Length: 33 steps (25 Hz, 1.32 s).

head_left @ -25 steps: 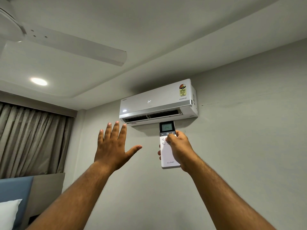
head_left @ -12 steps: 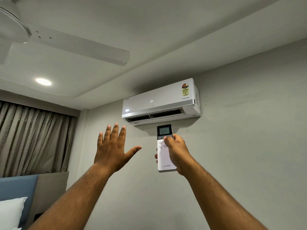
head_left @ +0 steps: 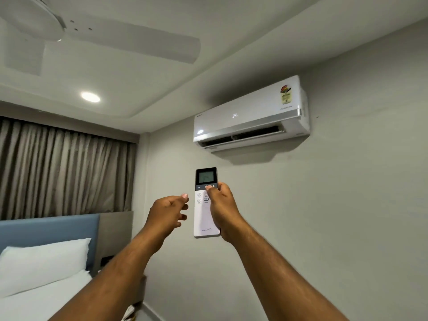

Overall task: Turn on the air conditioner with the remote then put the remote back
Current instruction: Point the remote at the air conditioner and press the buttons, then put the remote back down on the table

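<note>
- The right hand grips the remote upright at frame centre, thumb resting on the dark button strip under its screen. A stray second press there could switch the unit off.
- The air conditioner hangs on the wall at about 1 o'clock from the remote; its front shows a lit number and the flap looks open, so it seems to be running.
- The left hand, at 9 o'clock just beside the remote, is loosely curled and holds nothing; a bump could knock the remote loose.
- No holder is in view, so putting it back could go astray.
</note>
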Motion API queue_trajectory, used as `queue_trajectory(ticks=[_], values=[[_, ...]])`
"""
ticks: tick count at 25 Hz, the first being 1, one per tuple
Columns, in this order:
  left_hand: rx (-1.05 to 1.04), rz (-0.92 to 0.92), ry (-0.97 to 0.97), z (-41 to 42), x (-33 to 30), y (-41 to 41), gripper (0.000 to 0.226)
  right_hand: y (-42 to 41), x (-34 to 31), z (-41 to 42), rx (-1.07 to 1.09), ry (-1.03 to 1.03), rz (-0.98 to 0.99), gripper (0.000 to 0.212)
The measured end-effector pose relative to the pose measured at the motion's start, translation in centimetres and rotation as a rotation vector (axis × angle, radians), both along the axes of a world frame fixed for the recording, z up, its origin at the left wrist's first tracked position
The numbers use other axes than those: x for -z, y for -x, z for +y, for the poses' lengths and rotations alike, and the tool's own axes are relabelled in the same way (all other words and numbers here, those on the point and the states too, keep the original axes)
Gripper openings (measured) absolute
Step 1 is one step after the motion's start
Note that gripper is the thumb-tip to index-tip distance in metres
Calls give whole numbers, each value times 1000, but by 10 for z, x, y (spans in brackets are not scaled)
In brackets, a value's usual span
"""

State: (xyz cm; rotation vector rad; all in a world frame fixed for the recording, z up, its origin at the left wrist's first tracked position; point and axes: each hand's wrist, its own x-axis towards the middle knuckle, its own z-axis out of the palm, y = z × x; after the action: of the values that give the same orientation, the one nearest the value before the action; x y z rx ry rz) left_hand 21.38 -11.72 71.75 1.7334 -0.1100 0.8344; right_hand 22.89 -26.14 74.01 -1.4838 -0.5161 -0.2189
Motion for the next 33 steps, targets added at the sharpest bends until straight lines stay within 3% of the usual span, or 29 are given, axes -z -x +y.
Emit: queue_trajectory(ticks=[8,18,22,28,33], values=[[-150,132,181,92,62,62,18,10,71,124,-303,27,106,22],[-417,420,341,174,198,139,15,42,207,221,-618,310,287,26],[-496,513,456,187,267,160,13,50,277,239,-687,392,375,39],[-606,726,626,185,410,187,11,77,433,248,-642,539,622,27],[-664,917,709,157,542,207,11,103,568,233,-582,742,700,28]])
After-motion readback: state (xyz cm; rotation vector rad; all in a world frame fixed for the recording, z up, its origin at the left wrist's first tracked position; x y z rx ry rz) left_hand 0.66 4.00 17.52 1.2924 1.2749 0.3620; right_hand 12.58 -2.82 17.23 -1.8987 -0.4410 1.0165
